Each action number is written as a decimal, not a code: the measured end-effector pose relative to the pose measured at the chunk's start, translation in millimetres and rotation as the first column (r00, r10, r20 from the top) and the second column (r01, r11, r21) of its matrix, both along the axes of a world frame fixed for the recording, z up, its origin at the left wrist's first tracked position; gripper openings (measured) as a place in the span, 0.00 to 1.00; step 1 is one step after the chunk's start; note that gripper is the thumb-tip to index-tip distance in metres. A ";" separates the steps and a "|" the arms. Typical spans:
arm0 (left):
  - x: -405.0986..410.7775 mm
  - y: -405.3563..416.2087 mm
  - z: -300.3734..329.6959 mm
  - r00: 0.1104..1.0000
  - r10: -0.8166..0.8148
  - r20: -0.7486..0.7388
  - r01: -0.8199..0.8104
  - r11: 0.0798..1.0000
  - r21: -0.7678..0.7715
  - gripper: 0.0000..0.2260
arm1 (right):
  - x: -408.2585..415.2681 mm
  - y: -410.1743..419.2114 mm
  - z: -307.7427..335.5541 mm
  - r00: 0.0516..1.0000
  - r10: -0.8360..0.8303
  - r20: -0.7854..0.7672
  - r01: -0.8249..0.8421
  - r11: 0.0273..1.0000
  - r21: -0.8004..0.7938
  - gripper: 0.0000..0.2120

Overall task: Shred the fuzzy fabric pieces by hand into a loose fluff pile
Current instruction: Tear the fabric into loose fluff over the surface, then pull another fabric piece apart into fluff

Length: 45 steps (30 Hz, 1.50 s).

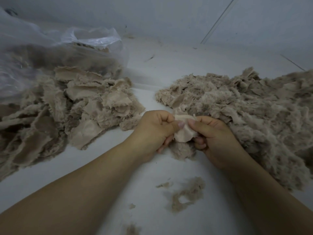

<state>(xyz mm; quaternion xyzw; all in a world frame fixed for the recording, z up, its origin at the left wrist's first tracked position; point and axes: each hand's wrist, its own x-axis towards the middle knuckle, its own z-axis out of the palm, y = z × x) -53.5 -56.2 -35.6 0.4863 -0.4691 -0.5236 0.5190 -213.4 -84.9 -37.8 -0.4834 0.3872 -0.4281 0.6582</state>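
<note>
A small beige fuzzy fabric piece [183, 133] is held between both hands at the centre, its smooth backing facing up and its pile hanging below. My left hand [155, 131] pinches its left edge with thumb and curled fingers. My right hand [214, 138] pinches its right edge the same way. A heap of whole fabric pieces [67, 107] lies to the left. A large loose fluff pile [245, 116] spreads to the right, touching my right hand.
A clear plastic bag [50, 53] holding more fabric pieces lies at the back left, open toward the heap. Loose fluff tufts [188, 192] are scattered on the white floor [144, 167] near my forearms. A pale wall rises behind.
</note>
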 end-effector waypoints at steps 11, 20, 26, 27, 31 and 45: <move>32.8 -5.8 -2.6 0.581 0.721 0.376 -0.435 0.667 -0.605 0.17 | 0.5 -4.1 -3.8 0.998 -0.054 -0.034 0.055 0.998 0.038 0.10; 11.6 -6.7 -13.4 0.367 0.335 0.868 0.202 0.882 -0.425 0.03 | -0.8 -2.3 -2.8 0.997 -0.022 -0.067 0.022 1.000 -0.002 0.10; 9.6 -7.0 -12.2 0.702 0.246 0.668 0.084 0.903 -0.421 0.05 | 1.0 -1.7 -1.9 0.997 -0.036 -0.074 0.036 0.999 -0.002 0.08; 9.8 -6.6 -12.0 0.742 0.277 0.610 0.031 0.895 -0.444 0.08 | 1.4 -1.6 -2.1 0.997 -0.043 -0.065 0.043 0.999 0.002 0.08; 8.2 -7.7 -13.0 0.655 0.317 0.686 0.098 0.864 -0.494 0.12 | 0.8 -1.7 -2.8 0.999 -0.032 -0.043 0.032 0.999 0.004 0.11; 3.9 -3.1 -8.3 0.954 0.154 0.257 -0.048 0.925 -0.378 0.10 | 2.4 -1.5 -3.3 0.991 -0.034 -0.130 0.032 0.999 -0.018 0.07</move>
